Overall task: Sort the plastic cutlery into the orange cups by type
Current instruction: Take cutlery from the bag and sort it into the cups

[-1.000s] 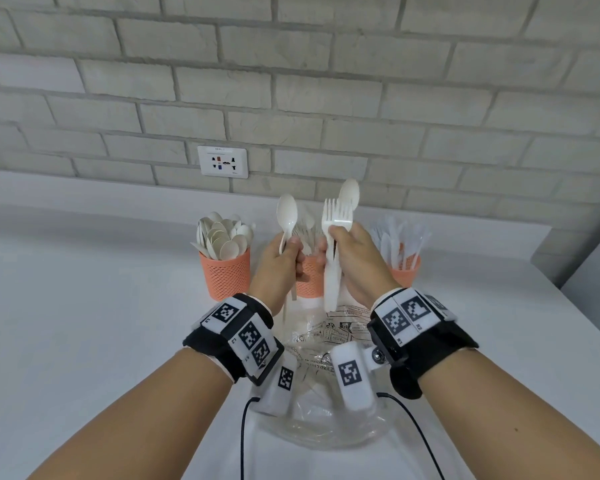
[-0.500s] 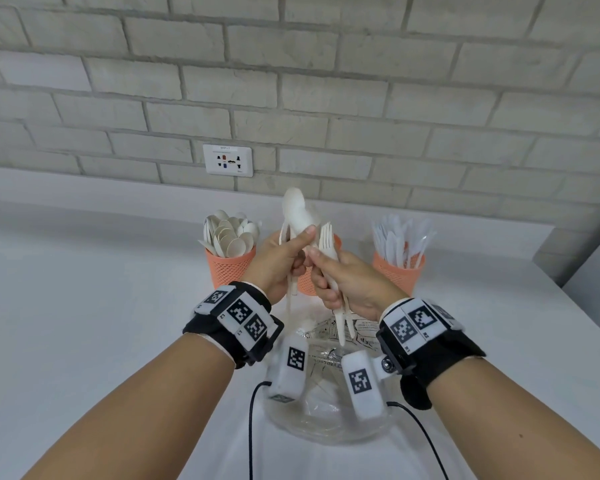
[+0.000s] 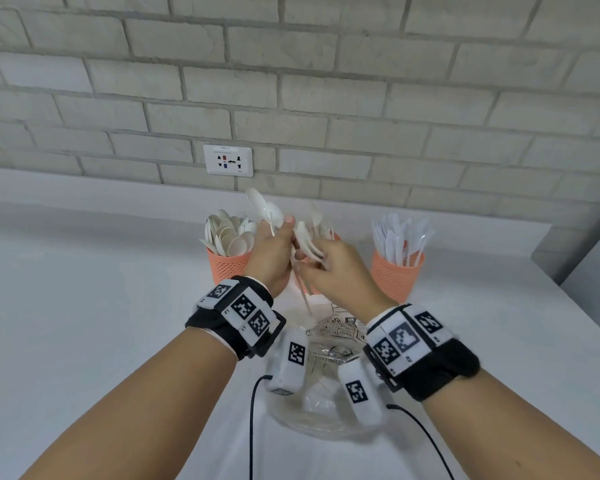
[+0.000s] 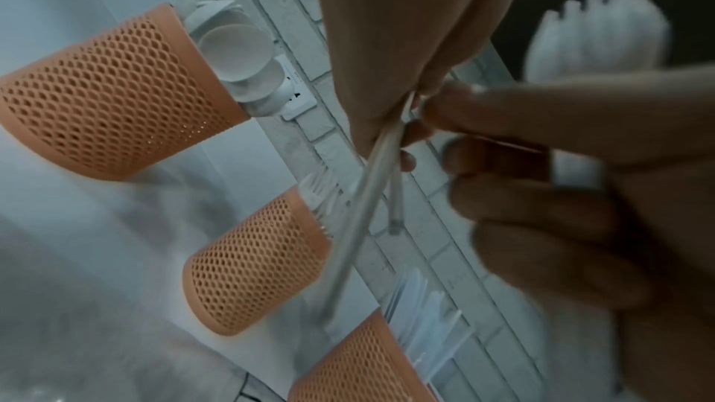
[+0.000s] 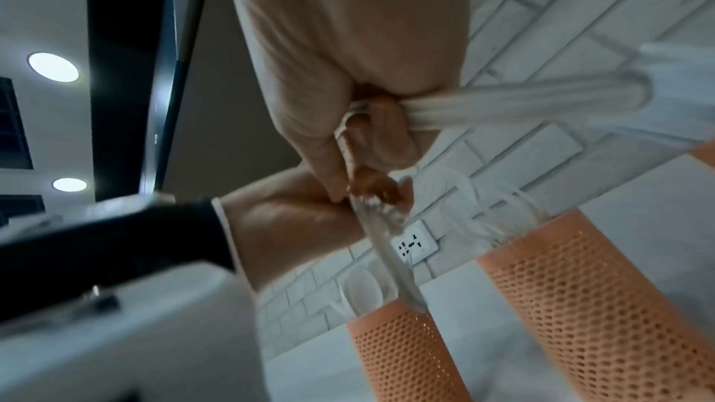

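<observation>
Above the middle orange cup (image 3: 310, 285) we hold white plastic cutlery in both hands: our left hand (image 3: 274, 258) grips spoons (image 3: 265, 207) by their handles, our right hand (image 3: 336, 268) pinches more blurred pieces. Left of that cup stands the spoon cup (image 3: 227, 266), right of it the knife cup (image 3: 395, 277).

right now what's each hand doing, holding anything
Left hand: closed on white plastic spoons, handles pinched.
Right hand: closed on a bunch of white plastic cutlery, a spoon bowl showing.
</observation>
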{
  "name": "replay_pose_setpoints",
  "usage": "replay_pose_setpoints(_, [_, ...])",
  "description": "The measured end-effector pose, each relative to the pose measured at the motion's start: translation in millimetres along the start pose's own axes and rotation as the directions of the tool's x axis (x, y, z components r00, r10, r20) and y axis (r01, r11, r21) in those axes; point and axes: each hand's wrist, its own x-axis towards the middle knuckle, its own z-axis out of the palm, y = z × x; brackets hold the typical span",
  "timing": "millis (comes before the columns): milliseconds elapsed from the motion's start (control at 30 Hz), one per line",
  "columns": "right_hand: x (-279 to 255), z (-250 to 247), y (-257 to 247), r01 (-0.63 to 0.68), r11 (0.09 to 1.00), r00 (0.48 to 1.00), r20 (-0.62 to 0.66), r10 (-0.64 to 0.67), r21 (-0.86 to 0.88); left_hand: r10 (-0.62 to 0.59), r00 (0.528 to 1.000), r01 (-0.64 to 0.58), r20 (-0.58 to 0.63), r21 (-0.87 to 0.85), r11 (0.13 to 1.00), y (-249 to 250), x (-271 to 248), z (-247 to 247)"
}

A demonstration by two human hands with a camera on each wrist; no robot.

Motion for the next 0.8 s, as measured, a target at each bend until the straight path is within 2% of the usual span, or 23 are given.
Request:
replay_pose_setpoints(167, [9,13,2,0.011,0.981,1.0,-0.016,-0.014,-0.194,0.002,0.992,-0.002,0.126,-0.002,1.0,1,-5,3])
replay_pose_setpoints(267, [9,13,2,0.0,0.97,1.0,0.024,0.006,-0.244,-0.037,0.993,0.04,0.11,-0.022,0.999,5,-6,-2])
replay_pose_setpoints(333, [7,11,4,0.001,0.978,0.995,0.098,0.02,-0.211,-0.021,0.998,0.022,0.06,-0.016,1.0,8,-6,-4])
replay_pose_setpoints(433, [6,-3,11,-0.122,0.986,0.978,0.157,0.139,-0.109,0.018,0.995,-0.018,-0.101,-0.006,1.0,14,3,-13])
replay_pose_setpoints(500, [11,-17,16,-0.223,0.974,0.974,0.057,0.221,0.036,0.01,0.989,-0.006,-0.145,0.027,1.0,17,8,-19])
replay_pose_setpoints(533, [16,-25,18,-0.25,0.952,0.966,-0.014,0.257,0.174,0.005,0.988,0.001,-0.154,0.038,0.999,17,9,-21])
replay_pose_setpoints(600, [31,-37,20,-0.247,0.891,0.936,-0.143,0.32,0.381,0.006,0.988,0.0,-0.156,0.04,0.999,18,8,-22])
replay_pose_setpoints(733, [65,-47,29,-0.206,0.856,0.866,-0.319,0.386,0.475,0.013,0.995,-0.011,-0.102,0.012,1.0,17,8,-23])
replay_pose_setpoints(800, [83,-45,36,-0.202,0.874,0.851,-0.362,0.38,0.442,0.016,0.996,-0.014,-0.088,0.023,1.0,17,9,-25])
